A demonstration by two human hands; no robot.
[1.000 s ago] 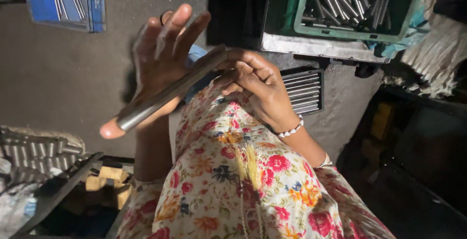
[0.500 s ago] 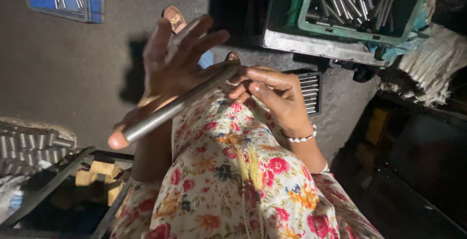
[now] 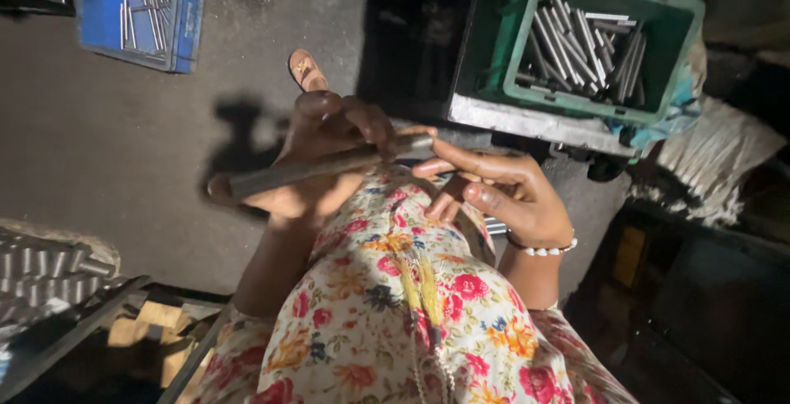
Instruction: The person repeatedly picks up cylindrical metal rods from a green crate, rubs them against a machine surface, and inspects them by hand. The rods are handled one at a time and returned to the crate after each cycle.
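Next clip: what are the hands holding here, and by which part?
A long metal rod. The left hand wraps its middle, and the right hand pinches the end nearest it with its fingertips.

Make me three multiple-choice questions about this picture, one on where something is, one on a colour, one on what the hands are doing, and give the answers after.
1. Where is the green crate of metal rods?
A. Upper right of the view
B. Lower left of the view
C. On the person's lap

2. What colour is the tray of thin rods at upper left?
A. Red
B. Blue
C. Yellow

3. How is the long metal rod held?
A. It lies loose on the floor
C. Only the right hand holds it
B. The left hand grips its shaft and the right hand touches its end

Answers:
1 A, the crate sits beyond the hands at upper right.
2 B, its walls and rim are blue.
3 B, left fingers wrap the shaft while right fingertips meet the near end.
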